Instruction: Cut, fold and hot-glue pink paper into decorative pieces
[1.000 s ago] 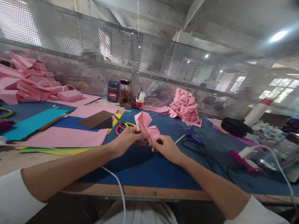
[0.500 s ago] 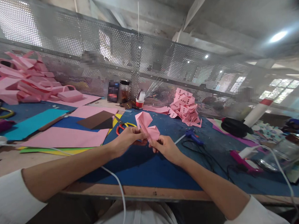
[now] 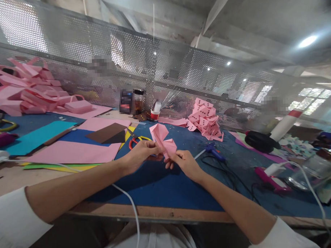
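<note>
A folded piece of pink paper (image 3: 163,138), with two flared lobes and creases, is held up above the blue table mat (image 3: 157,189). My left hand (image 3: 145,153) pinches its left edge between thumb and fingers. At its lower right, my right hand (image 3: 183,162) grips the paper, the thumb on the near side and fingertips showing below. Just behind my left hand lie scissors (image 3: 136,141) with red and yellow handles, partly covered by the hand. To the right of the paper rests a blue glue gun (image 3: 215,151) with a black cord.
Coloured paper sheets (image 3: 74,151) lie to the left, below a heap of pink paper baskets (image 3: 31,89). Pink dotted paper pieces (image 3: 204,117) are piled at the back. A red-and-white cup (image 3: 155,113) stands near the perforated metal screen (image 3: 163,73). A white cable (image 3: 131,203) crosses the table edge.
The fingers of my right hand have shifted slightly at the paper's lower end, with fingertips now extending below it. My left hand and the paper stay nearly where they were.
</note>
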Motion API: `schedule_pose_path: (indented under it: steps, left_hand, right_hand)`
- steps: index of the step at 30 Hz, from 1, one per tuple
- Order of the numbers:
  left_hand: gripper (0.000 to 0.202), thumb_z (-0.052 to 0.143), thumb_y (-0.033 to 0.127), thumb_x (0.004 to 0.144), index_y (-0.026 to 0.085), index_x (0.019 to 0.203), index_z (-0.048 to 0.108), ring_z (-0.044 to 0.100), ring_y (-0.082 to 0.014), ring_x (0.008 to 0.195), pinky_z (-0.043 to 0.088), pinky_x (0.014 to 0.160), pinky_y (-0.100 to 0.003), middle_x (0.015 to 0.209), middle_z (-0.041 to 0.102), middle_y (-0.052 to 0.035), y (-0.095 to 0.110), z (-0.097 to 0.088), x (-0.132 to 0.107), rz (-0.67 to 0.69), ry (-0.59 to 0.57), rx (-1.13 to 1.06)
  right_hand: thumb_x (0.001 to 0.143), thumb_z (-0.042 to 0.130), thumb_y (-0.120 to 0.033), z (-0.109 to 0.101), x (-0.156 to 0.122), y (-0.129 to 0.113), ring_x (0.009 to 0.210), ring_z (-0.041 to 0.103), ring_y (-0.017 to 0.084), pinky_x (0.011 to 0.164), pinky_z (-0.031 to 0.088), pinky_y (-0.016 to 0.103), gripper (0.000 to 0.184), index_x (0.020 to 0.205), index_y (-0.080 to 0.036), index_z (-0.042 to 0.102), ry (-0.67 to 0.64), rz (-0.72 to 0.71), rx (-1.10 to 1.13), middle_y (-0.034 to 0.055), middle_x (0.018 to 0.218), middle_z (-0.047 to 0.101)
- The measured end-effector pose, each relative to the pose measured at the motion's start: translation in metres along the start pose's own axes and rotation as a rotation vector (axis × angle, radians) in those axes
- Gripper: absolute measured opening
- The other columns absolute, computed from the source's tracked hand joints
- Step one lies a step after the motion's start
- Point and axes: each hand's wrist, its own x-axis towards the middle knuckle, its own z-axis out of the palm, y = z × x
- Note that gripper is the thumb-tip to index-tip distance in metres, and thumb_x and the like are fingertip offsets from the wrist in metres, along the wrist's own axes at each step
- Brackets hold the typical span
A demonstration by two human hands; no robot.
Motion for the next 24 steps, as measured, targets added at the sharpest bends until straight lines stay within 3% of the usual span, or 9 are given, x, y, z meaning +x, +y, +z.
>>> schedule_pose_path:
  steps: [9,15,24]
  left_hand:
    - [0.023,0.075,0.036,0.073,0.014,0.07,0.068,0.059,-0.0124,0.069,0.052,0.079,-0.031,0.073,0.066,-0.0021,0.0005,-0.0013,0.0,0.017,0.009,-0.019]
    - [0.023,0.075,0.037,0.073,0.015,0.073,0.068,0.061,-0.0135,0.071,0.053,0.081,-0.032,0.076,0.068,-0.0031,-0.0037,-0.0039,0.0027,0.005,-0.013,-0.014]
    - [0.021,0.072,0.037,0.075,0.016,0.073,0.07,0.062,-0.0147,0.072,0.053,0.081,-0.032,0.076,0.068,-0.0032,-0.0029,-0.0021,0.0014,0.009,-0.032,-0.016]
  right_hand:
    - [0.094,0.043,-0.056,0.0014,0.0002,-0.0009,0.062,0.063,0.013,0.066,0.049,0.026,0.054,0.088,-0.011,0.071,-0.03,-0.004,0.063,0.0082,0.074,0.072]
    - [0.084,0.061,-0.054,0.0004,-0.0002,-0.0019,0.061,0.061,0.013,0.06,0.047,0.023,0.043,0.085,-0.012,0.07,-0.001,0.02,-0.073,0.0057,0.072,0.071]
    - [0.086,0.059,-0.053,-0.0011,0.0009,-0.0016,0.059,0.059,0.012,0.059,0.047,0.023,0.041,0.083,-0.013,0.068,-0.012,0.018,-0.063,0.0029,0.066,0.067]
